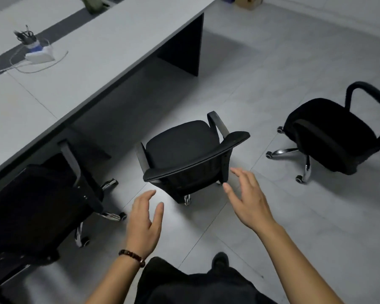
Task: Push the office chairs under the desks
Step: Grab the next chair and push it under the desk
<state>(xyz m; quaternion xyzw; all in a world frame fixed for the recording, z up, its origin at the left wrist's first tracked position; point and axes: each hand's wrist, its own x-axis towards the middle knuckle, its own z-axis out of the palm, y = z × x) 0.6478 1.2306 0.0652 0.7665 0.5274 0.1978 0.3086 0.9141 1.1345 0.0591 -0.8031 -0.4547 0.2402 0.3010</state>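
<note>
Office chair (182,148) stands at centre, clear of the tabletop (101,49) at 10 o'clock. Left hand (144,224) and right hand (248,202) hover behind its backrest (195,160), fingers (239,175) spread, holding nothing. An off-centre shove could swivel it into the 8 o'clock chair (42,198).

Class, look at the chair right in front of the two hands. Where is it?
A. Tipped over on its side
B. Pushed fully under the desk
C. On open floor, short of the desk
C: the middle chair stands upright on the floor, its seat wholly clear of the desk edge.
</note>
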